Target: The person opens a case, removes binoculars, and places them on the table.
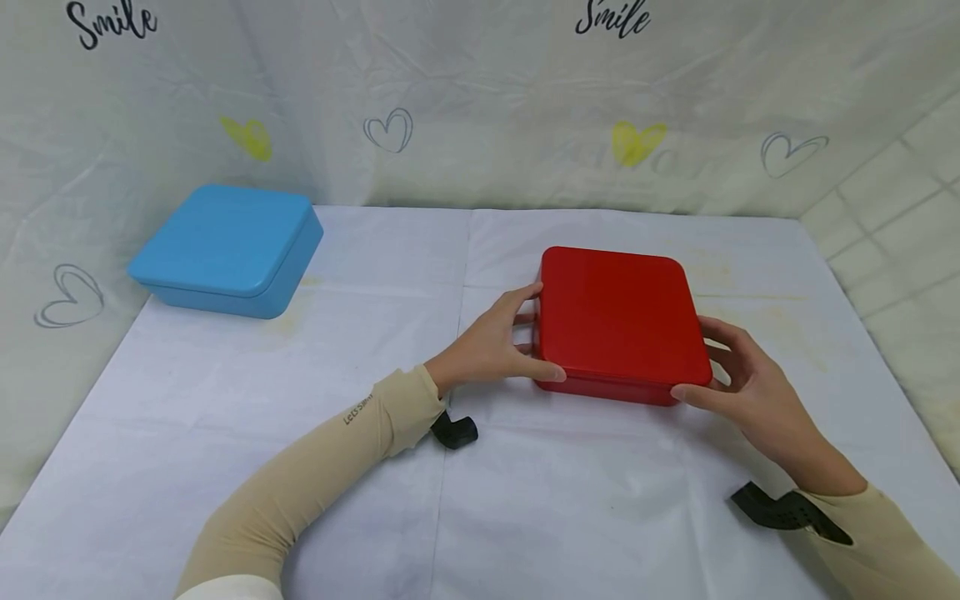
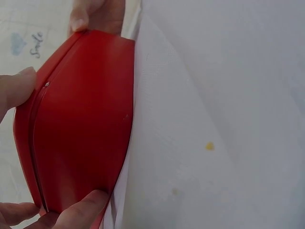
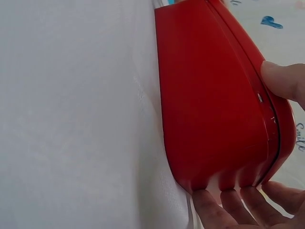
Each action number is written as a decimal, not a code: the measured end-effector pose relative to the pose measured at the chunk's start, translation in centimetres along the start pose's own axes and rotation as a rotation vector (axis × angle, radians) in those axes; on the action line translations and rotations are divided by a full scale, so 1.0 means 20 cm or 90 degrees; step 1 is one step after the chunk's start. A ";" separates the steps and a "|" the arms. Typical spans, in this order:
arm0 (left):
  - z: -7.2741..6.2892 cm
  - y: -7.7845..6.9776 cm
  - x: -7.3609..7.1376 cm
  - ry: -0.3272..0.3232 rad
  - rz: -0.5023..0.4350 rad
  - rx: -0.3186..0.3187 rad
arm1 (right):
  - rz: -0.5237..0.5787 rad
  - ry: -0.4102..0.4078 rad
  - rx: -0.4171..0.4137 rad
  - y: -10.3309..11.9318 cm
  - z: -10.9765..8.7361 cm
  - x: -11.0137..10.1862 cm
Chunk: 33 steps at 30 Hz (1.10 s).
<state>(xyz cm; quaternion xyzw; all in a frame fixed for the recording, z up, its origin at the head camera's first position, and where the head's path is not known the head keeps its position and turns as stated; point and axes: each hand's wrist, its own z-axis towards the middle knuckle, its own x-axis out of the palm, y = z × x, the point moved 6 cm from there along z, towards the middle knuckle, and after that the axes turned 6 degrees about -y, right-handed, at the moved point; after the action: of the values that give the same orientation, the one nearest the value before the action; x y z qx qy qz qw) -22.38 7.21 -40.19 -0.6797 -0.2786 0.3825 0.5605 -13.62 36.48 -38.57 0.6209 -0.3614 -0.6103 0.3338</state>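
Observation:
A red lidded box [image 1: 618,317] sits on the white-covered table, right of centre, with its lid on. My left hand [image 1: 487,346] holds its left side, thumb at the front left corner and fingers spread along the side. At the opposite side my right hand [image 1: 750,392] grips it, thumb on the front right corner. In the left wrist view the seam under the lid runs along the box's wall [image 2: 86,119], and the thumb lies against the lid. Seen from the right wrist, several fingertips [image 3: 202,198] press the side wall of the box [image 3: 209,95] low down.
A blue lidded box [image 1: 225,237] stands at the table's far left corner. White cloth [image 1: 360,500] covers the table, with creases and faint yellowish stains. Behind it hangs a pale sheet [image 1: 480,75] printed with hearts and lettering. Dark straps [image 1: 457,432] hang from both wrists.

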 end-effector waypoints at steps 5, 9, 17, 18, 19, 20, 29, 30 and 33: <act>0.00 0.00 0.01 -0.003 0.000 -0.004 | -0.014 -0.001 0.006 -0.01 0.00 -0.01; 0.00 0.00 0.02 -0.009 -0.003 -0.012 | -0.024 -0.003 0.009 -0.02 0.00 -0.02; 0.01 0.00 0.04 -0.011 0.007 -0.016 | -0.033 -0.005 0.009 -0.03 0.00 -0.04; 0.01 0.00 0.04 -0.011 0.011 -0.016 | -0.033 -0.005 0.009 -0.03 0.00 -0.05; 0.01 0.00 0.04 -0.011 0.013 -0.017 | -0.033 -0.005 0.008 -0.03 0.00 -0.05; 0.02 0.00 0.05 -0.011 0.016 -0.018 | -0.031 -0.005 0.007 -0.03 0.00 -0.05; 0.02 0.00 0.07 -0.022 0.010 -0.024 | -0.014 -0.003 -0.013 -0.04 0.00 -0.07; 0.02 0.00 0.07 -0.023 0.011 -0.025 | -0.015 -0.003 -0.014 -0.04 0.00 -0.08; 0.03 0.00 0.08 -0.024 0.011 -0.027 | -0.018 -0.004 -0.013 -0.05 0.01 -0.08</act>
<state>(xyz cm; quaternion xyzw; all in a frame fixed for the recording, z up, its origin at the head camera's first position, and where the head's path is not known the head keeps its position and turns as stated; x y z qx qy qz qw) -21.97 8.76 -40.53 -0.6864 -0.2911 0.3944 0.5372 -13.70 38.43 -38.56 0.6210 -0.3472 -0.6204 0.3301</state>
